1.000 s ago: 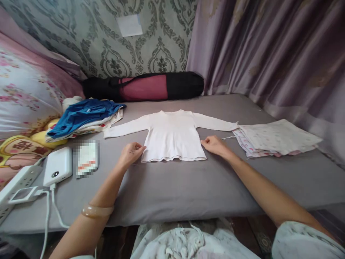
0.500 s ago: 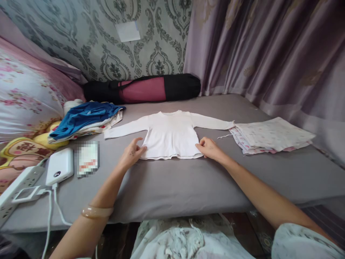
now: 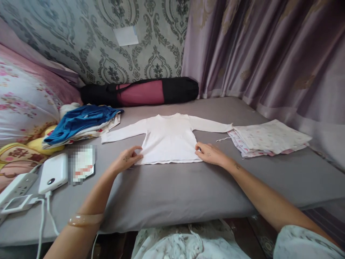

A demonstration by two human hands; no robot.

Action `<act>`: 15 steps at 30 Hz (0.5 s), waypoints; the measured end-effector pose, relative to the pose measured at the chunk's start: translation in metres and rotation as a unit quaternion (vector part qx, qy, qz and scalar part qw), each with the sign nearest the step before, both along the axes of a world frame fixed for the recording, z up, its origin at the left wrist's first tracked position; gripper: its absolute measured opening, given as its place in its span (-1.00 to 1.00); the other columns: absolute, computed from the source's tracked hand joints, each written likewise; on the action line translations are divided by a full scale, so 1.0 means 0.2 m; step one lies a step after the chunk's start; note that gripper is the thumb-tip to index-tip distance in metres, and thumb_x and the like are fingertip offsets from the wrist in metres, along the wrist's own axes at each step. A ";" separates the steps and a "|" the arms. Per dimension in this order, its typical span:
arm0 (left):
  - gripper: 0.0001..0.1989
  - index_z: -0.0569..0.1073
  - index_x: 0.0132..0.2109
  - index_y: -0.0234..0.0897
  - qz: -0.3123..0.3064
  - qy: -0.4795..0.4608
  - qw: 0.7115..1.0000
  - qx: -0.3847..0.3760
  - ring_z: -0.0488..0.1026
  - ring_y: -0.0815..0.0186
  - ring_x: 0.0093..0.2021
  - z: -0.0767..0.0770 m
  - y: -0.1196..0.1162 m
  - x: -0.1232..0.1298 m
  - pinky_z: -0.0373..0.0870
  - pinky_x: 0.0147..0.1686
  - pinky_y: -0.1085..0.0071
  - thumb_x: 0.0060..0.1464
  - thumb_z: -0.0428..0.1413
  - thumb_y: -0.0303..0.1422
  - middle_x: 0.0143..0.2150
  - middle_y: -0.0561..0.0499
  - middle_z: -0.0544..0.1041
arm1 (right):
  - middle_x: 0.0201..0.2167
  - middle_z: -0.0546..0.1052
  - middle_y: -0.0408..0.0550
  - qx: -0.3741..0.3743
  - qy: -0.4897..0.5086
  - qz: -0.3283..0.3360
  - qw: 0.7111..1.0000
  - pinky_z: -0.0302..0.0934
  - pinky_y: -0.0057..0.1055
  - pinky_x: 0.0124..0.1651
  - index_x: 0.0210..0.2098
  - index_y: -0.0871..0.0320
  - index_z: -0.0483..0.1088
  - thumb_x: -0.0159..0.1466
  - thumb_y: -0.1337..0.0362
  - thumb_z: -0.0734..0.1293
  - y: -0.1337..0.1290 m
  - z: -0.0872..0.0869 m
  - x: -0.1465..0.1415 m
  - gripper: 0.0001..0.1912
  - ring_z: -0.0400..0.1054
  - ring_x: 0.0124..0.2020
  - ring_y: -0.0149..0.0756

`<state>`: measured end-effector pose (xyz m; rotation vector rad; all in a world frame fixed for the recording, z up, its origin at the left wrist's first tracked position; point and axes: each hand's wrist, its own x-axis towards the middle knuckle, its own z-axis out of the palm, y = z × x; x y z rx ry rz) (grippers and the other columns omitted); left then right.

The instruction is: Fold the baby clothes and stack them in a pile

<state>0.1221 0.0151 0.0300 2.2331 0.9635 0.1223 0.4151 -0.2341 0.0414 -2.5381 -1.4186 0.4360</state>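
A small white long-sleeved shirt (image 3: 169, 138) lies flat on the grey sheet (image 3: 172, 194), its neck away from me and both sleeves spread out sideways. At its lower left corner my left hand (image 3: 127, 158) pinches the hem between thumb and fingers. My right hand (image 3: 210, 154) grips the lower right corner of the hem in the same way. The tip of the right sleeve touches a stack of folded light patterned cloths (image 3: 272, 138).
Folded clothes with a blue one (image 3: 83, 120) on top lie at the left. Nearer are a white power bank (image 3: 54, 172), a power strip (image 3: 18, 187), cables and a blurred flat item (image 3: 82, 165). A black and red long bag (image 3: 140, 91) lies along the wall.
Both hands have drawn the hem slightly towards me and outwards on the left, and it looks straighter and smoother. The whole view has shifted a little.
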 end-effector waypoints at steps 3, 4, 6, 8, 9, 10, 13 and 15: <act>-0.43 0.51 -0.08 -0.27 0.061 -0.015 0.998 -0.004 0.38 0.27 -0.41 0.00 0.06 0.05 0.23 -0.46 0.45 -0.15 0.12 0.03 -0.46 0.04 0.48 | -0.39 0.56 -0.16 0.037 0.038 -0.008 0.999 0.07 -0.49 -0.39 -0.27 0.04 0.50 0.23 0.10 0.28 0.06 0.00 0.09 -0.78 0.39 -0.38 -0.33; -0.47 0.52 -0.14 -0.29 0.080 -0.023 0.997 -0.003 0.39 0.27 -0.41 0.00 0.09 0.08 0.23 -0.47 0.45 -0.15 0.12 0.02 -0.47 0.03 0.48 | -0.39 0.57 -0.14 0.052 0.035 -0.025 0.998 0.07 -0.50 -0.39 -0.29 0.06 0.52 0.24 0.10 0.26 0.09 0.00 0.13 -0.75 0.40 -0.37 -0.33; -0.56 0.53 -0.29 -0.30 0.111 -0.033 0.993 -0.015 0.37 0.29 -0.46 -0.01 0.13 0.17 0.20 -0.51 0.46 -0.12 0.10 -0.01 -0.52 0.03 0.45 | -0.38 0.59 -0.07 0.062 0.012 -0.075 0.995 0.07 -0.48 -0.40 -0.34 0.11 0.54 0.28 0.12 0.21 0.17 -0.01 0.20 -0.69 0.42 -0.34 -0.29; -0.63 0.50 -0.41 -0.30 0.152 -0.027 0.988 -0.030 0.33 0.32 -0.54 -0.01 0.17 0.26 0.16 -0.55 0.46 -0.07 0.08 -0.04 -0.60 0.05 0.39 | -0.37 0.60 0.01 0.048 -0.005 -0.131 0.990 0.09 -0.46 -0.40 -0.38 0.16 0.55 0.29 0.13 0.19 0.26 -0.02 0.25 -0.64 0.45 -0.31 -0.23; -0.64 0.47 -0.46 -0.29 0.172 -0.024 0.984 -0.027 0.33 0.32 -0.56 -0.01 0.19 0.32 0.16 -0.55 0.45 -0.03 0.06 -0.06 -0.62 0.04 0.38 | -0.35 0.60 0.05 0.041 -0.009 -0.157 0.987 0.12 -0.44 -0.39 -0.37 0.17 0.56 0.29 0.13 0.19 0.30 -0.03 0.26 -0.63 0.46 -0.29 -0.20; -0.64 0.44 -0.50 -0.29 0.189 -0.018 0.982 -0.022 0.34 0.31 -0.57 -0.01 0.21 0.37 0.17 -0.55 0.44 -0.01 0.05 -0.08 -0.63 0.03 0.37 | -0.30 0.61 0.09 0.037 -0.008 -0.181 0.983 0.14 -0.43 -0.37 -0.35 0.17 0.57 0.29 0.12 0.19 0.34 -0.04 0.27 -0.63 0.48 -0.26 -0.16; -0.68 0.41 -0.55 -0.27 0.227 0.007 0.974 0.005 0.43 0.24 -0.49 -0.02 0.24 0.49 0.26 -0.48 0.41 0.02 0.05 -0.15 -0.60 -0.04 0.43 | -0.16 0.59 0.16 0.038 0.008 -0.226 0.973 0.25 -0.37 -0.25 -0.24 0.17 0.57 0.26 0.07 0.24 0.42 -0.05 0.27 -0.64 0.48 -0.11 -0.07; -0.74 0.43 -0.51 -0.27 0.249 0.025 0.968 0.018 0.49 0.16 -0.39 -0.03 0.26 0.54 0.32 -0.42 0.38 -0.01 0.08 -0.19 -0.54 -0.11 0.49 | -0.11 0.57 0.19 0.038 0.022 -0.240 0.970 0.29 -0.32 -0.16 -0.17 0.18 0.55 0.24 0.05 0.28 0.45 -0.05 0.26 -0.62 0.45 -0.04 -0.03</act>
